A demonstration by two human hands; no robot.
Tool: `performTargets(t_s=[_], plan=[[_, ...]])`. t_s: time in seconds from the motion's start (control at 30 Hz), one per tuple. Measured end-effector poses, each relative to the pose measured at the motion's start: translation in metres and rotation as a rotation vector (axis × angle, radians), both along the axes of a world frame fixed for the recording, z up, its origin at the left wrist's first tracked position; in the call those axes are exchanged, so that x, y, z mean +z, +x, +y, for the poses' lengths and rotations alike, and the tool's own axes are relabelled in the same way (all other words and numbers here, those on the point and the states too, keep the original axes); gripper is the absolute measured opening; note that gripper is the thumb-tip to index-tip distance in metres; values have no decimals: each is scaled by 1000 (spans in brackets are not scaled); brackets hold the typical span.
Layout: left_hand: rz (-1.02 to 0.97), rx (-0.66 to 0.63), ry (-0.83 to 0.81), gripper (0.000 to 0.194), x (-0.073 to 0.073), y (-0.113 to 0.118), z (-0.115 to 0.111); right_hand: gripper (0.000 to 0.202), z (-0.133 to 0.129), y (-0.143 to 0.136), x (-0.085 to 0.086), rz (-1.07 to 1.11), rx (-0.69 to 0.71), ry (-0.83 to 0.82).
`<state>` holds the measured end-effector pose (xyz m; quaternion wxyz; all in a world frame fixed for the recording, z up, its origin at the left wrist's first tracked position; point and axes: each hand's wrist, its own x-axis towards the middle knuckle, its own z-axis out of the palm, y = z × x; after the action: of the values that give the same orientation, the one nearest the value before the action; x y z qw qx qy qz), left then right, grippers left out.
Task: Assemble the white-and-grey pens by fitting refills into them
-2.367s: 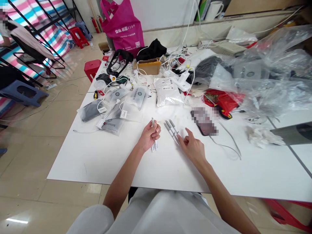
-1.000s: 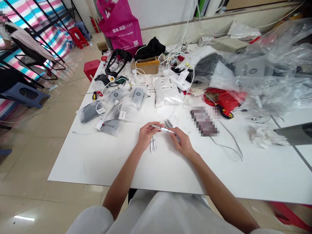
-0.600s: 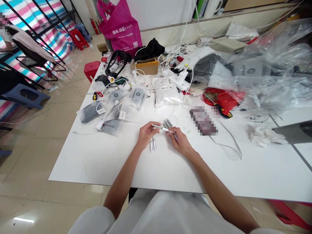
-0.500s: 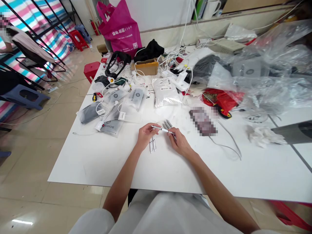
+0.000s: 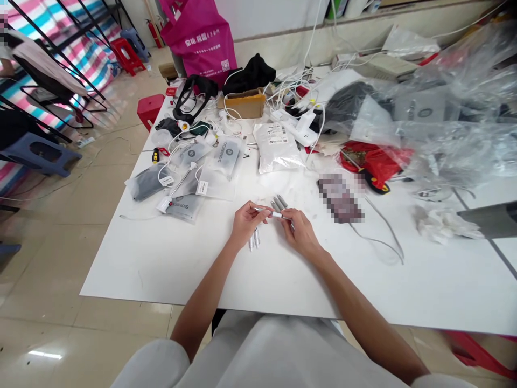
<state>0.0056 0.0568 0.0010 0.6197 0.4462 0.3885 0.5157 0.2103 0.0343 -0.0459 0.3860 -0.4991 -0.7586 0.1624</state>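
Observation:
A slim grey-and-white pen (image 5: 276, 214) is held level above the table between my two hands. My left hand (image 5: 244, 225) pinches its left end, thumb and fingertips closed around the grey part. On the other end, the fingers of my right hand (image 5: 301, 233) are closed, partly hiding it. Just behind the hands lie several grey pen barrels (image 5: 279, 202) side by side. Below the pen, near my left fingers, slim silver pen parts (image 5: 254, 240) rest on the white table (image 5: 177, 264), their upper ends partly covered by the hand.
Bagged items (image 5: 183, 207) and cables lie to the left. A white plastic parcel (image 5: 278, 148) sits behind the hands. To the right are a blurred-out rectangular object (image 5: 341, 198), a grey cable (image 5: 385, 229) and crumpled tissue (image 5: 446, 223). Clear plastic bags (image 5: 456, 129) pile up at the back right.
My left fingertips have shifted toward my right hand along the pen, so less of it shows between the hands. The camera view has moved slightly.

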Motion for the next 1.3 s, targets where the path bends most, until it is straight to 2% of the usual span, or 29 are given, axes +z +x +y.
performTargets(t_s=[0.13, 0.27, 0.4, 0.6, 0.73, 0.83, 0.93, 1.17, 1.3], plan=[[-16, 9, -19, 36, -2, -1, 1, 38, -1, -2, 11, -74, 35, -33], [-14, -85, 12, 34, 1, -5, 1, 45, 0, -2, 17, -97, 29, -21], [0, -88, 27, 32, 2, -4, 0, 41, 1, 0, 14, -47, 13, -2], [-32, -61, 13, 38, -1, 0, 1, 29, 2, 1, 4, -9, 18, 74], [-18, -52, 8, 43, -2, -3, 4, 22, 3, 0, 4, -27, -15, 151], [-19, -52, 0, 44, -2, -5, 5, 31, 3, 0, 6, -139, -3, 222], [-23, -13, 1, 44, -4, -5, 6, 42, 4, 2, 6, -225, -9, 262], [-190, 156, -58, 44, -5, -11, 11, 55, 4, 6, 1, -156, -32, 261], [-203, 149, -73, 46, -3, -13, 13, 58, 4, 6, 1, -137, -26, 265]])
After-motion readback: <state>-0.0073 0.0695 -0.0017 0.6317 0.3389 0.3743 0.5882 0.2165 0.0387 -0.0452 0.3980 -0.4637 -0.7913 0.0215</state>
